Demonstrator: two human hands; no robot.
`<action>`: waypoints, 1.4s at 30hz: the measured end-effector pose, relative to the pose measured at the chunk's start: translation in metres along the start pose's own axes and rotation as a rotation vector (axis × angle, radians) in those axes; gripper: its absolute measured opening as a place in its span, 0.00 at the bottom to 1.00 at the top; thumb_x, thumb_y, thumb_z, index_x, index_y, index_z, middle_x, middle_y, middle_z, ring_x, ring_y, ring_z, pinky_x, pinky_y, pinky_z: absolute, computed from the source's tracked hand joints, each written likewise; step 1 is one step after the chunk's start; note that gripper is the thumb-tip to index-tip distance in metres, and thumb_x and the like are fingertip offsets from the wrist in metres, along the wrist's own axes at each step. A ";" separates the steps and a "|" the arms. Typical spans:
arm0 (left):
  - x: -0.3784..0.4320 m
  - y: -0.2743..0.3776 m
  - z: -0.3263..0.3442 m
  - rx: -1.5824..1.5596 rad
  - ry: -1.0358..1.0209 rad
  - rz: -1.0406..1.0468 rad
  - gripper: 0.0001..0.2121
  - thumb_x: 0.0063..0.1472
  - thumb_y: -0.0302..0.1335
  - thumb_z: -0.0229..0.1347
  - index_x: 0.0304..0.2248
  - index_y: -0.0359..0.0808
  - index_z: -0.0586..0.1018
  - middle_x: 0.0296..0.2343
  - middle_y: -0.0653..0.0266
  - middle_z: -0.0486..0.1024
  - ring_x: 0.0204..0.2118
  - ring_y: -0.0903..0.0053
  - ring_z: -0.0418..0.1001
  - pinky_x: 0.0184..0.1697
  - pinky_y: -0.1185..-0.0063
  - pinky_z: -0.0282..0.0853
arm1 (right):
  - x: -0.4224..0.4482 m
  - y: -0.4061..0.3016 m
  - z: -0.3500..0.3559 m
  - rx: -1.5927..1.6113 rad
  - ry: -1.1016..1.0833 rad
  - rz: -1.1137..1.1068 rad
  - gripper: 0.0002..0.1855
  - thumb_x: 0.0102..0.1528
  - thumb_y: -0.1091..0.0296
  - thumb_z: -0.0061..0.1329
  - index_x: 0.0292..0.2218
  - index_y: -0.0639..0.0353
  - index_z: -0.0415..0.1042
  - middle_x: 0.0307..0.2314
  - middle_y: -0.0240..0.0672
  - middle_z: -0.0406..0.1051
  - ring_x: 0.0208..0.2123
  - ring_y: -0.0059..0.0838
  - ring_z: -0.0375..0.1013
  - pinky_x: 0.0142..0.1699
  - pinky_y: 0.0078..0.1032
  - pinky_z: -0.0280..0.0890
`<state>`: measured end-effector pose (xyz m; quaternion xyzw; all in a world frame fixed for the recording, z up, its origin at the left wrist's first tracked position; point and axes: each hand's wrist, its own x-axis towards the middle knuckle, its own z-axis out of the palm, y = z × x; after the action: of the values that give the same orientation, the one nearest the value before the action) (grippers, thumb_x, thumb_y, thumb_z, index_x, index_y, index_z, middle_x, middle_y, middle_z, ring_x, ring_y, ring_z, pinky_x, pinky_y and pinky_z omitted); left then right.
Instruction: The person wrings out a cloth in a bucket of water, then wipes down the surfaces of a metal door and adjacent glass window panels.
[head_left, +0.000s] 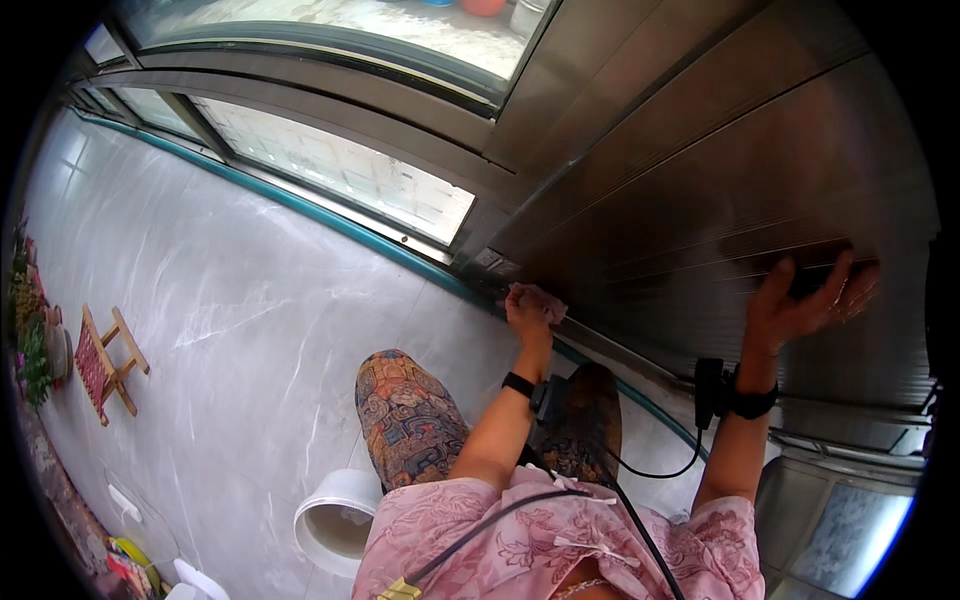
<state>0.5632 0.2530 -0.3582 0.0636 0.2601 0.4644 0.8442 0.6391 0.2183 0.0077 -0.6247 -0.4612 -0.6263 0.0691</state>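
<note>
My left hand (528, 307) is closed on a crumpled pink cloth (550, 302), low down where the dark metal panel (675, 195) meets the floor. Just above the cloth, a small worn patch shows at the panel's lower corner. At the right, my right hand (810, 304) has its fingers spread at the panel and holds nothing; whether it touches the surface cannot be told. Straps with small devices sit on both wrists.
A teal hose or strip (352, 229) runs along the base of the glazed metal frame (315, 90). By my knee stands a white bucket (330, 495). A folding stool (109, 364) and potted plants (37, 352) are at the left. Black cables hang before me.
</note>
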 end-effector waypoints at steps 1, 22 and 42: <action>0.002 0.007 0.004 -0.057 0.130 -0.058 0.05 0.54 0.30 0.45 0.24 0.39 0.64 0.10 0.62 0.61 0.10 0.74 0.59 0.10 0.79 0.53 | 0.000 0.001 -0.001 -0.018 -0.005 0.012 0.31 0.50 0.47 0.39 0.49 0.58 0.55 0.51 0.48 0.47 0.53 0.48 0.44 0.53 0.46 0.37; -0.071 0.243 0.349 0.675 -0.600 1.263 0.09 0.48 0.24 0.50 0.31 0.33 0.70 0.33 0.52 0.66 0.36 0.58 0.64 0.40 0.72 0.60 | -0.002 -0.004 -0.006 0.097 -0.037 0.174 0.23 0.46 0.57 0.38 0.44 0.53 0.63 0.48 0.46 0.53 0.51 0.48 0.49 0.51 0.45 0.41; -0.124 0.304 0.552 0.770 -0.517 2.167 0.17 0.49 0.24 0.46 0.41 0.31 0.65 0.43 0.48 0.59 0.49 0.55 0.52 0.51 0.66 0.47 | 0.141 0.243 -0.116 -0.099 0.457 0.162 0.21 0.54 0.58 0.31 0.50 0.47 0.56 0.47 0.33 0.57 0.52 0.35 0.52 0.54 0.36 0.45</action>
<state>0.5563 0.3965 0.2676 0.5941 0.0145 0.8033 -0.0386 0.6873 0.0728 0.2707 -0.5043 -0.3505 -0.7658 0.1909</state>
